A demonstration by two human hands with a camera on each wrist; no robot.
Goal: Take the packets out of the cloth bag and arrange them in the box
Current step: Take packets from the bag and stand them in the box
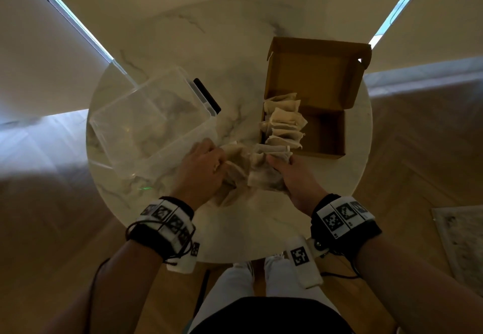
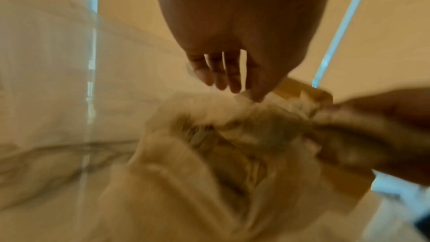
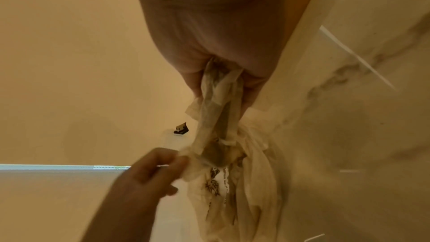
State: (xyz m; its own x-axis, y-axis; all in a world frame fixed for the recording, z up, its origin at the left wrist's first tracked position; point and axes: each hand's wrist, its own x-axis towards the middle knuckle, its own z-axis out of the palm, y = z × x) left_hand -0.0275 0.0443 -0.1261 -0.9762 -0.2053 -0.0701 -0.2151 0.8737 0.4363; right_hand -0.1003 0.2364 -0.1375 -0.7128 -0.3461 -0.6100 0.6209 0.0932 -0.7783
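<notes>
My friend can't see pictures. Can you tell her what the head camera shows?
Two hands, left hand and right hand, hold a cloth bag on a round marble table, beside a cardboard box with packets lined along its left side.

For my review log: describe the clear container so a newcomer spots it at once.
On the round marble table, look left of the cardboard box. The clear plastic container lies tipped there, beside the left hand; it alone is see-through.
</notes>
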